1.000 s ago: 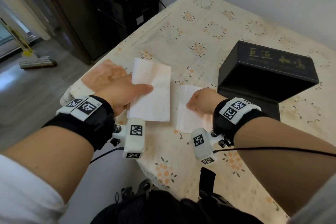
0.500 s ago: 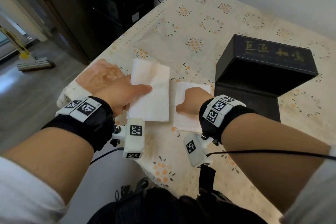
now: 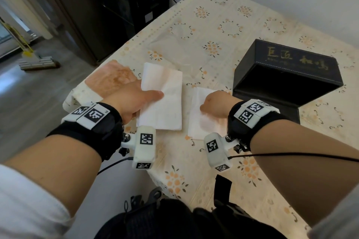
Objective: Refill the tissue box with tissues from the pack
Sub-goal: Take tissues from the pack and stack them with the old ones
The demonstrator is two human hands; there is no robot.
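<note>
Two white tissue stacks lie side by side near the table's front edge. My left hand (image 3: 132, 101) grips the larger left tissue stack (image 3: 167, 101) at its left edge, thumb on top and fingers hidden under it. My right hand (image 3: 217, 103) is curled into a fist on the smaller right tissue stack (image 3: 195, 124); its fingertips are hidden. The black tissue box (image 3: 291, 60) with gold characters lies to the right of that hand, its dark open side facing me. A flat clear plastic wrap (image 3: 174, 46) lies beyond the stacks.
The table (image 3: 223, 6) has a floral cream cloth with an orange-brown stain (image 3: 108, 77) at its left corner. That corner's edge is just left of my left hand. A dark cabinet (image 3: 126, 6) stands beyond the table, and a mop (image 3: 35, 62) lies on the floor at left.
My right hand has slid left from the right stack's right edge onto its top. My left hand has stayed on the left stack.
</note>
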